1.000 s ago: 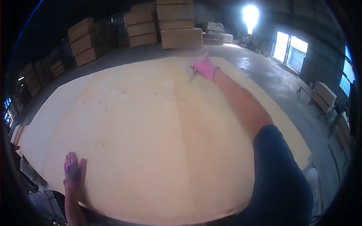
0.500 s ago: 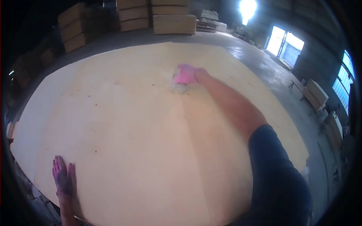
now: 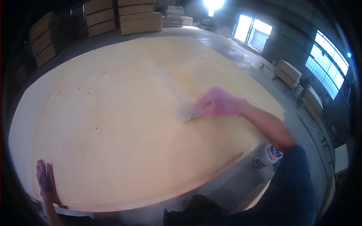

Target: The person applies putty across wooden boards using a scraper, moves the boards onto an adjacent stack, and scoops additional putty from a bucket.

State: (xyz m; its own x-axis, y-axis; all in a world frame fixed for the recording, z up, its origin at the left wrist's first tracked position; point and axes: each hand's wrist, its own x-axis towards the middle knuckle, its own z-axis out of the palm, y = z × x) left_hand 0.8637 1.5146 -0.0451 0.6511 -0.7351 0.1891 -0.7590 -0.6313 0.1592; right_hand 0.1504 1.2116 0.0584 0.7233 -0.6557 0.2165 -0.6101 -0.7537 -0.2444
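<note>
A broad pale wooden sheet (image 3: pixel 113 132) with small dark spots spreads out before me. My right hand (image 3: pixel 220 103), in a pink glove, is closed round a blurred whitish wad (image 3: pixel 185 112) that touches the sheet right of its middle. A faint pale streak runs over the wood from the wad toward the far edge. At the near left corner, my left hand (image 3: pixel 45 179), in a stained pink glove, lies flat on the sheet with its fingers stretched out.
Stacks of boards (image 3: pixel 141 23) stand at the back left. A labelled bucket (image 3: pixel 267 155) sits beside the sheet's right near edge. More board stacks (image 3: pixel 288 72) rest on supports at the right, near bright windows (image 3: pixel 327 64).
My right hand has come back from the far part of the sheet toward me, wad still in it. The view has turned right, bringing the bucket into sight. My left hand stays flat.
</note>
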